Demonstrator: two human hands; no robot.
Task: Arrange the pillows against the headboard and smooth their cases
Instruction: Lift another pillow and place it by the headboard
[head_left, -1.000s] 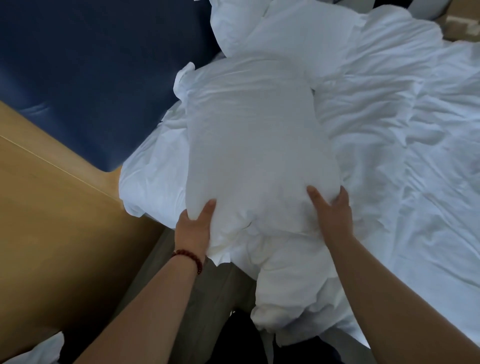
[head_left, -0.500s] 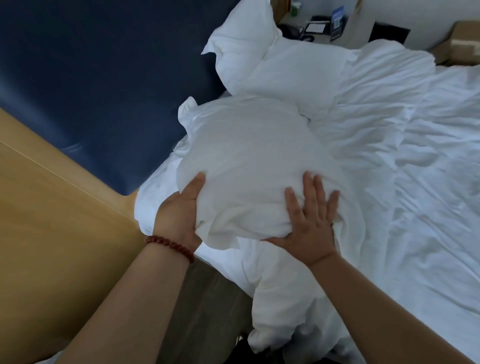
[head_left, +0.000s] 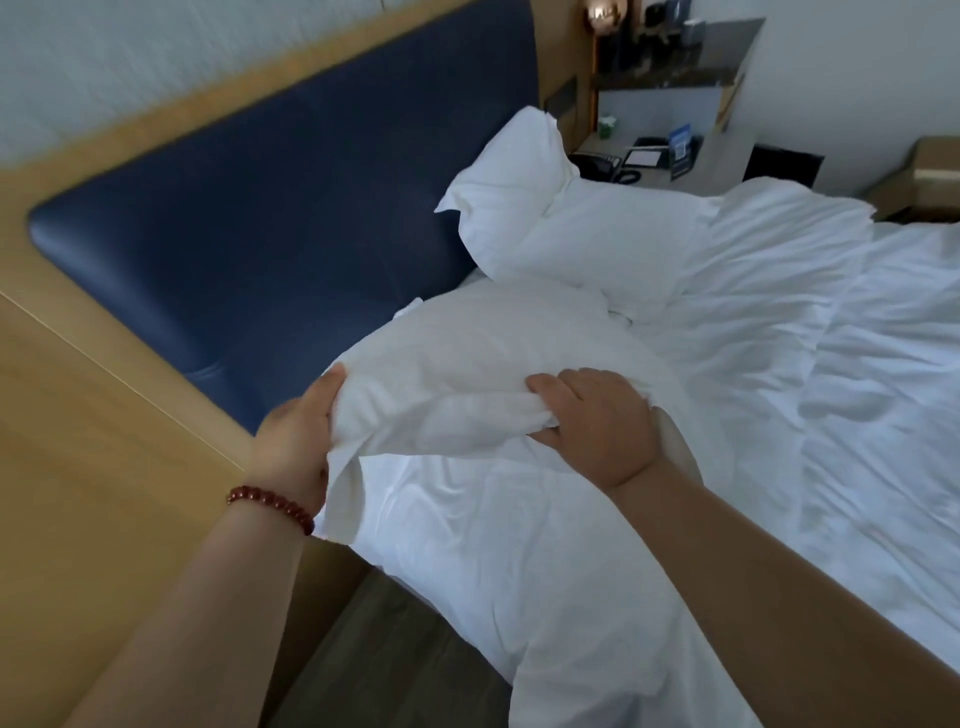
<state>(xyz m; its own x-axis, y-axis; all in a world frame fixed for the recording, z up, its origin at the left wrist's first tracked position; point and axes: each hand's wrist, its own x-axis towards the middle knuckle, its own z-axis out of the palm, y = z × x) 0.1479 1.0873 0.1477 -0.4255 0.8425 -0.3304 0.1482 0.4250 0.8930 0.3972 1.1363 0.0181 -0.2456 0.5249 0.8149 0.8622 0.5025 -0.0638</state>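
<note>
A white pillow (head_left: 483, 358) lies at the near end of the bed, its far side close to the blue padded headboard (head_left: 270, 208). My left hand (head_left: 296, 441), with a red bead bracelet at the wrist, grips the pillow's near left corner, where loose case fabric hangs down. My right hand (head_left: 597, 421) grips a fold of the case on the pillow's near edge, fingers curled into the cloth. A second white pillow (head_left: 550, 228) leans against the headboard farther along, partly crumpled.
A rumpled white duvet (head_left: 779, 364) covers the bed to the right. Wooden panelling (head_left: 104, 467) frames the headboard on the left. A bedside table (head_left: 670, 161) with a phone and small items stands beyond the far pillow. A cardboard box (head_left: 924, 176) sits at the far right.
The pillow has moved up toward the headboard and lies lower. My right hand went from pressing flat on it to gripping a fold of the case. The view has tilted upward.
</note>
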